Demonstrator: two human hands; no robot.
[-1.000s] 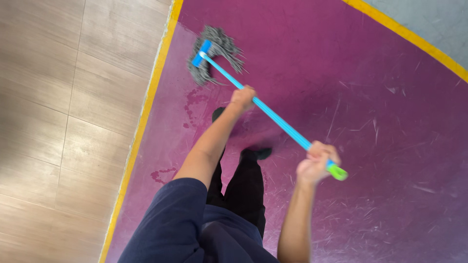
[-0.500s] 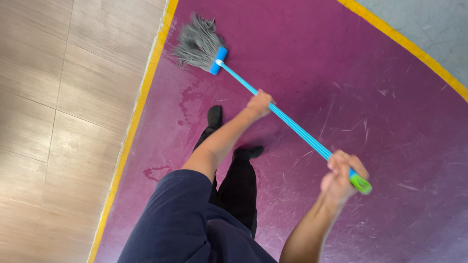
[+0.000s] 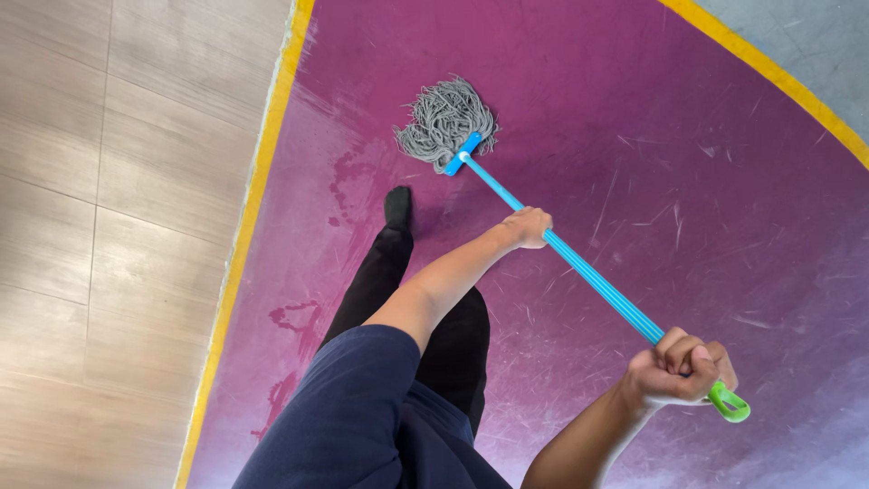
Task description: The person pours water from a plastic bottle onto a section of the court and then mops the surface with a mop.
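On purple floor [image 3: 634, 136], both hands grip blue mop [image 3: 579, 267]

The person wears a dark navy short-sleeved top, its left sleeve [image 3: 348, 398] ending above the elbow in loose, soft folds; both forearms are bare, and neither the left hand [image 3: 528, 226] nor the right hand [image 3: 679, 369] shows a glove, a ring or a watch. The legs are covered by plain black trousers [image 3: 425, 308] with no visible stripe or marking; the one foot in view wears a black sock or shoe [image 3: 397, 206], though which it is cannot be told.
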